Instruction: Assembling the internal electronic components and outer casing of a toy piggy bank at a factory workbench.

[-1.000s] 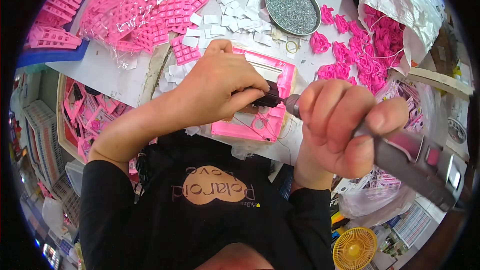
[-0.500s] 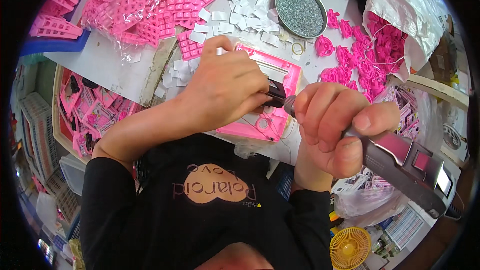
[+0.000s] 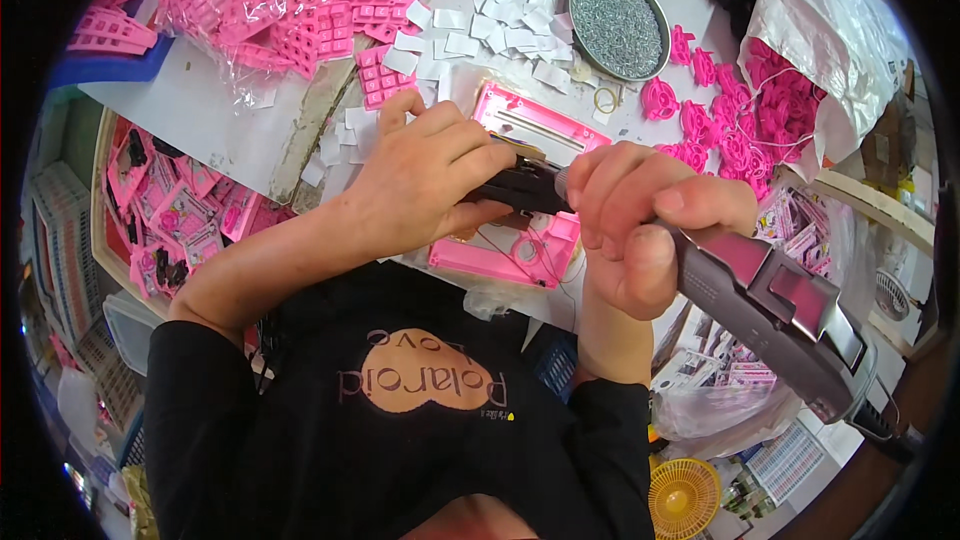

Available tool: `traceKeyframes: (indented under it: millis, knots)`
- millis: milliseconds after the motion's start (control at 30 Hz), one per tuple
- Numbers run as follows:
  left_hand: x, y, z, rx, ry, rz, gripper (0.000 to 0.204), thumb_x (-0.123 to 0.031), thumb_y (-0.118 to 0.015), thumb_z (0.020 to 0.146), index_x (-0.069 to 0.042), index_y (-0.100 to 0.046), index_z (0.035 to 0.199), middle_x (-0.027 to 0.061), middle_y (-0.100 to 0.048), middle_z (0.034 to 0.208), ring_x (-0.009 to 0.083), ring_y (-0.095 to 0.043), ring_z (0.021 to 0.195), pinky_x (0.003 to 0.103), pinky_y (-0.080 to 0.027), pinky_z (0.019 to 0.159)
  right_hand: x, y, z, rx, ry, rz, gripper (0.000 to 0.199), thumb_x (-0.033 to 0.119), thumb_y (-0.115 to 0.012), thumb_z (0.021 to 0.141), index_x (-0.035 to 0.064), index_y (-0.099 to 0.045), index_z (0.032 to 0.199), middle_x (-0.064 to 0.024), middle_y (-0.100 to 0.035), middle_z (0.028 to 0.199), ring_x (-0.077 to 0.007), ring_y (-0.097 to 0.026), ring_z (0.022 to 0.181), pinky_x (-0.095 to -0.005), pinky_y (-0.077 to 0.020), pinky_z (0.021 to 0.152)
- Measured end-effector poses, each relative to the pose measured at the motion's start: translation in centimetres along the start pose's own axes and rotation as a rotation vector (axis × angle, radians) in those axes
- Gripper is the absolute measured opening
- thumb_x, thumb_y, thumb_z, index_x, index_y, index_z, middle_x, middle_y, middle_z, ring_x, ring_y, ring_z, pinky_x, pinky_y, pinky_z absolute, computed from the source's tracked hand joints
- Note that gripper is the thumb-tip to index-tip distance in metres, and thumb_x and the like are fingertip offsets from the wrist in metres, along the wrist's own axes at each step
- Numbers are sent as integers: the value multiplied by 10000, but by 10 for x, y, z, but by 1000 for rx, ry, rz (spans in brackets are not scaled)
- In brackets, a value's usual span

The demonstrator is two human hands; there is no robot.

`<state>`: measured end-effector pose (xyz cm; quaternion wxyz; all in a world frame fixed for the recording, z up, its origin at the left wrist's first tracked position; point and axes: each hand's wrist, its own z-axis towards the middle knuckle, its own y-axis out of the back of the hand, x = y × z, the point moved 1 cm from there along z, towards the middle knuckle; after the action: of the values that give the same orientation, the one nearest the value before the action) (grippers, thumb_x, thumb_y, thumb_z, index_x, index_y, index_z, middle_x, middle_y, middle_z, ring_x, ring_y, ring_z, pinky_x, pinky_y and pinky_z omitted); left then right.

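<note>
Left hand (image 3: 425,165): fingers and thumb clamped on a black oblong plastic part (image 3: 517,189), held over the pink rectangular plastic housing (image 3: 480,262) on the white bench (image 3: 215,105). Right hand (image 3: 645,225): wrapped tight around a dark grey corded power screwdriver (image 3: 760,305), front end pointing left at the black part's right end; can't tell if the bit touches. Beyond the housing: loose white paper slips (image 3: 490,28) and a round metal tin (image 3: 667,37) of small silvery pieces. Pink looped plastic pieces (image 3: 658,100) right of the tin.
</note>
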<state>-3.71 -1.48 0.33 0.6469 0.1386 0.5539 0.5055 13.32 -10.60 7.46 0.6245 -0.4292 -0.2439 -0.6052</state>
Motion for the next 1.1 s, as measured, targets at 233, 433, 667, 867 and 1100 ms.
traceKeyframes:
  millis: [233, 433, 667, 867, 1100]
  knots:
    - [4, -3, -1, -14, 4, -25, 486, -344, -836, 720, -147, -652, 1124, -23, -628, 964, 185, -565, 965, 443, -302, 912, -9, -7, -1, 4, 24, -207, 274, 189, -666, 957, 95, -454, 1103, -46, -507, 640, -169, -482, 519, -353, -447, 537]
    - [4, -4, -1, -39, -16, -28, 460, -344, -820, 741, -146, -642, 1116, -18, -649, 977, 200, -573, 940, 436, -301, 898, -10, -9, -4, 75, 96, -294, 299, 230, -672, 967, 100, -429, 1085, -45, -505, 627, -175, -490, 499, -367, -480, 543]
    - [5, -8, -5, -94, -87, -43, 477, -290, -835, 706, -126, -626, 1102, -20, -634, 963, 192, -580, 933, 445, -299, 899, -8, -15, -3, 119, 110, -336, 269, 173, -676, 947, 84, -430, 1008, -46, -518, 632, -181, -516, 498, -391, -523, 565]
    - [5, -8, -6, -92, -120, -29, 485, -263, -838, 661, -115, -624, 1070, -20, -631, 981, 183, -585, 932, 443, -299, 903, -9, -20, 6, 183, 89, -340, 278, 141, -698, 923, 81, -439, 1006, -42, -524, 619, -183, -509, 468, -369, -490, 495]
    - [4, -9, -6, -110, -89, -2, 430, -325, -823, 696, -131, -633, 1028, -29, -626, 998, 173, -577, 972, 459, -300, 925, -8, 13, 10, 205, -49, -134, 748, 307, -838, 803, 87, -389, 1359, -64, -593, 895, -210, -564, 786, -386, -492, 695]
